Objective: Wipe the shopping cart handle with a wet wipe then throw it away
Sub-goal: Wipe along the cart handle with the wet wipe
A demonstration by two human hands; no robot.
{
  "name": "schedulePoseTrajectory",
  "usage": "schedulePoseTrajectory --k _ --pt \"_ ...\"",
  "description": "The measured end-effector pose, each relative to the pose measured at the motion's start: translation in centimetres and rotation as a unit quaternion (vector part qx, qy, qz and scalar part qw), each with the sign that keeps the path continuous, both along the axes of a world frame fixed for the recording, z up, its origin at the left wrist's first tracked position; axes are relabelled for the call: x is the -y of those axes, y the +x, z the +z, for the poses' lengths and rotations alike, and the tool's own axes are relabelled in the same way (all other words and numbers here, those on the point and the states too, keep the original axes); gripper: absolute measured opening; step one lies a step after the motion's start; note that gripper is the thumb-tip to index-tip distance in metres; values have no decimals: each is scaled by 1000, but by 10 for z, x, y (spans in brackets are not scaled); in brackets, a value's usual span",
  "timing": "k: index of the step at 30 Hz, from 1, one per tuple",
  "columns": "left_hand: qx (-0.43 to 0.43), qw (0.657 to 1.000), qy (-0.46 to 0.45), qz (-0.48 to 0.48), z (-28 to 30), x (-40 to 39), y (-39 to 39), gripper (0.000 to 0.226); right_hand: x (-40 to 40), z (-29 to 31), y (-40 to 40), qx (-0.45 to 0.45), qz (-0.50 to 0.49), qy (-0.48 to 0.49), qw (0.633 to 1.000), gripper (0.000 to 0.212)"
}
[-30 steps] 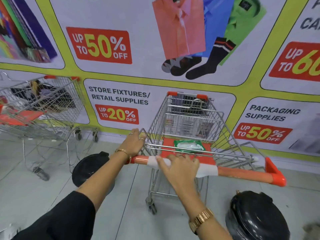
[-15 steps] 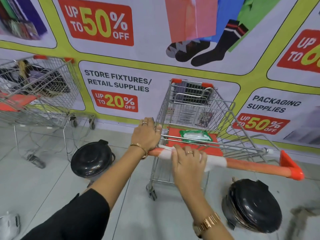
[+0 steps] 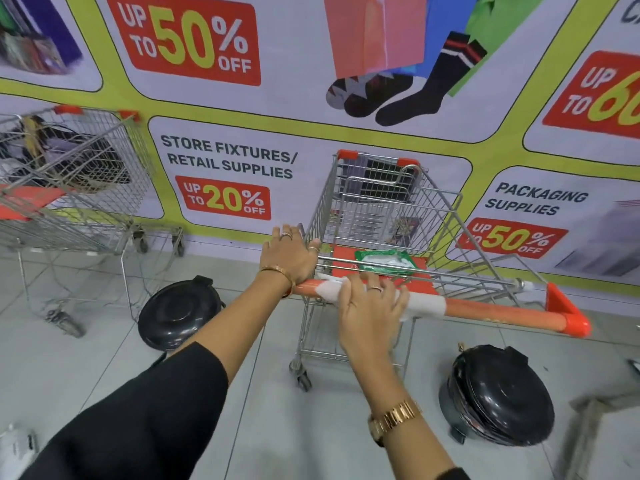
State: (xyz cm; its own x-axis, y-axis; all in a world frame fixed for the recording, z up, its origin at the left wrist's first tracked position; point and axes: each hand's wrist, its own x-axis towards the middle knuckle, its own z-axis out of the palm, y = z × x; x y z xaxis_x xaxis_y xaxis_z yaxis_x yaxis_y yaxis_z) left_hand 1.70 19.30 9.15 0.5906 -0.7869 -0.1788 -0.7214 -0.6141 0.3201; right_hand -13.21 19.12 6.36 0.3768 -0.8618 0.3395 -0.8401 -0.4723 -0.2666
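The right hand (image 3: 372, 306) has slid toward the left end of the long orange plastic cart handle (image 3: 502, 311), fingers spread flat, pressing the white wet wipe (image 3: 424, 304) draped over it. The left hand (image 3: 289, 254) now clasps, apparently, the wire basket corner beside that end. Most of the handle still looks unwiped.

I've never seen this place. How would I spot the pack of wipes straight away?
Find the shopping cart parked against the big sale poster, the one whose orange handle the right hand is wiping. Just beyond that handle lies the red fold-down seat flap. The pack of wipes lies flat on it: the only green and white packet there.
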Motion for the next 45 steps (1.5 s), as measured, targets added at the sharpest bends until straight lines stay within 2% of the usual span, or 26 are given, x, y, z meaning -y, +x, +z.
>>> schedulePoseTrajectory --k 3,7,10,13,16,19,21,24,27,30,32,36,38,41,45 --pt "-3 1000 11 4 3 -1 2 66 13 -4 -24 -17 20 -19 999 42" --pt "-15 1000 2 -10 3 -2 -5 65 34 -9 -69 1 -48 -13 999 44" --pt "-15 1000 5 -22 2 0 -13 67 26 -3 -50 47 -107 26 993 52" --pt "7 999 10 -32 2 1 -16 67 4 3 -12 38 -66 58 995 59" --pt "7 999 15 -30 3 -1 -14 66 5 0 -18 4 -22 34 999 54" --pt "-5 1000 15 -27 4 -3 -15 66 21 -9 -59 2 -65 9 998 52" --pt "-2 999 9 -36 4 -2 -17 66 25 -8 -71 27 -106 24 994 51" --pt "15 998 12 -54 4 -1 -19 66 17 4 -48 60 -140 88 984 44" --pt "27 998 17 -61 4 -1 -16 66 8 9 -21 17 -99 101 990 43" --pt "27 998 20 -53 5 -4 -10 66 13 5 -29 -7 -46 65 997 62" --pt "20 998 20 -49 6 -6 -8 67 29 1 -53 3 -78 49 996 64" --pt "13 998 16 -52 5 -5 -11 66 38 5 -72 34 -168 88 981 45" --pt "27 998 21 -58 4 -3 -13 67 24 6 -46 28 -146 98 984 45" --pt "36 997 27 -63 4 -2 -11 67 0 6 -9 16 -67 75 995 59" --pt "20 998 31 -57 5 -5 -5 66 13 1 -35 -3 -52 52 997 63"
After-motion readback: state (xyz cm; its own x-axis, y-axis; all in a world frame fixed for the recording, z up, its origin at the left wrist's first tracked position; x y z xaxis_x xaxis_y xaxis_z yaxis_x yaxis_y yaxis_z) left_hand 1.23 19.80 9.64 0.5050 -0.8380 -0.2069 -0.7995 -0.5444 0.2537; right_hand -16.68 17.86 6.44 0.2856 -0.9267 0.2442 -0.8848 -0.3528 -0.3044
